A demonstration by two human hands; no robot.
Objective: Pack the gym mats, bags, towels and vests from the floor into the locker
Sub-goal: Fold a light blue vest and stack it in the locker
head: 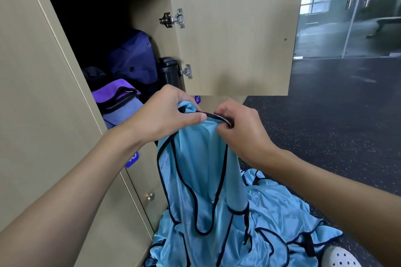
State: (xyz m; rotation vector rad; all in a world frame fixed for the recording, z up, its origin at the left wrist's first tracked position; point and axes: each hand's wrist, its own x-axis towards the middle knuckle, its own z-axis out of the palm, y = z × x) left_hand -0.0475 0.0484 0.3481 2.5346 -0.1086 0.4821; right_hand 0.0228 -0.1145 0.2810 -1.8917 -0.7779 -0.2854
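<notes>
A light blue vest (195, 169) with dark trim hangs in front of the open locker (97, 28). My left hand (165, 112) grips its top edge on the left, and my right hand (240, 130) pinches the dark-trimmed shoulder strap on the right. More blue vests (273, 219) lie piled on the floor below. Inside the locker sit a dark purple bag (134, 56), a purple rolled mat with a black strap (117, 97) and a black cylinder (169, 70).
The locker door (234, 34) stands open to the right. Closed lower locker doors (138, 201) carry blue number tags. Dark speckled gym flooring (336, 125) stretches right, with a glass wall (351, 11) behind. A white clog (340, 258) shows at bottom right.
</notes>
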